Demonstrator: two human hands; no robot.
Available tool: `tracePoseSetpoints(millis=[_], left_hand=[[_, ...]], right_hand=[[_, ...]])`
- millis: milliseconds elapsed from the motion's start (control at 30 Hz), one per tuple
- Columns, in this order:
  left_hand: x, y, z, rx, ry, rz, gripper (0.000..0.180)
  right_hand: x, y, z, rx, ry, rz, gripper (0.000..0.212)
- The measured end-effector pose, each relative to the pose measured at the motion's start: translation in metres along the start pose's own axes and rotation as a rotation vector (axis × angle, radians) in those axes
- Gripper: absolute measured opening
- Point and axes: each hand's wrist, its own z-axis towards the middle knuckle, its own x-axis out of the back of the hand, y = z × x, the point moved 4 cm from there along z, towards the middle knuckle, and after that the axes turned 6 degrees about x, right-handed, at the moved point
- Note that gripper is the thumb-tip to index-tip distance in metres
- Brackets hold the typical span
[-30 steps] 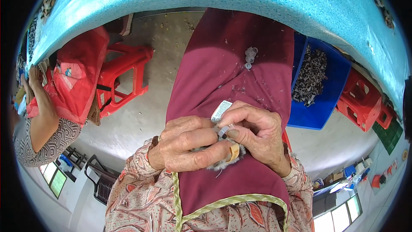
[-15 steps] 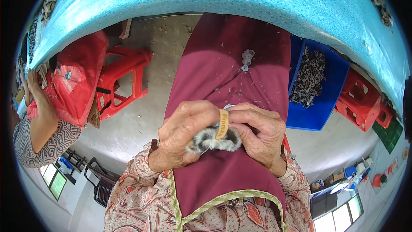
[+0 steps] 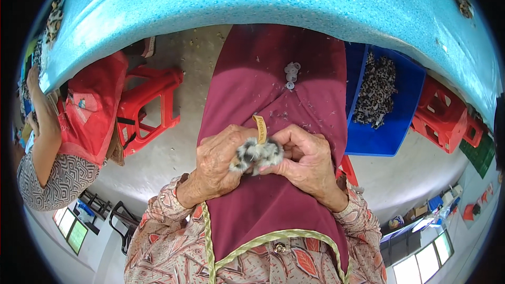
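Observation:
Both hands meet over my lap around a small black, grey and white furry piece. A yellow-tan ribbon tag with printing stands up from the top of it. My left hand is closed around its left side. At the opposite side, my right hand pinches the fur between thumb and fingers. A small cluster of white plastic discs lies on the maroon apron, farther off from my hands, among bits of loose fluff.
A table with a blue cover curves across the far side. To the right, a blue bin holds many spotted furry pieces, beside red stools. On the left are another red stool, a red bag and another person's arm.
The ribbon tag now stands upright above the fur instead of lying across it. My right hand has shifted from near the tag to the fur's right edge. The view has moved slightly.

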Motion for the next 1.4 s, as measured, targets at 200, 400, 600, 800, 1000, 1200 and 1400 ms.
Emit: tracePoseSetpoints(millis=[200,400,600,800,1000,1200,1400], left_hand=[[-0.008,-0.002,0.000,0.064,-0.007,-0.105,0.029],[-0.012,-0.015,-0.003,0.216,-0.023,-0.031,0.027],[-0.028,-0.034,0.007,0.859,-0.123,-1.136,0.027],[-0.035,-0.036,-0.007,1.070,-0.259,-1.639,0.071],[-0.044,-0.030,-0.013,1.031,-0.256,-1.663,0.064],[-0.051,-0.023,-0.015,0.842,-0.248,-2.076,0.060],[-0.055,-0.034,-0.025,0.968,-0.247,-1.903,0.058]], right_hand=[[0.005,0.007,-0.002,-0.061,0.045,0.013,0.024],[0.007,0.011,0.005,-0.135,0.082,0.024,0.019],[0.031,0.020,0.018,-0.101,0.141,0.126,0.013],[0.034,0.024,0.020,-0.044,0.130,0.159,0.014],[0.032,0.028,0.018,0.044,0.134,0.027,0.011],[0.037,0.025,0.014,0.113,0.174,0.101,0.012],[0.037,0.025,0.013,0.140,0.141,0.125,0.010]])
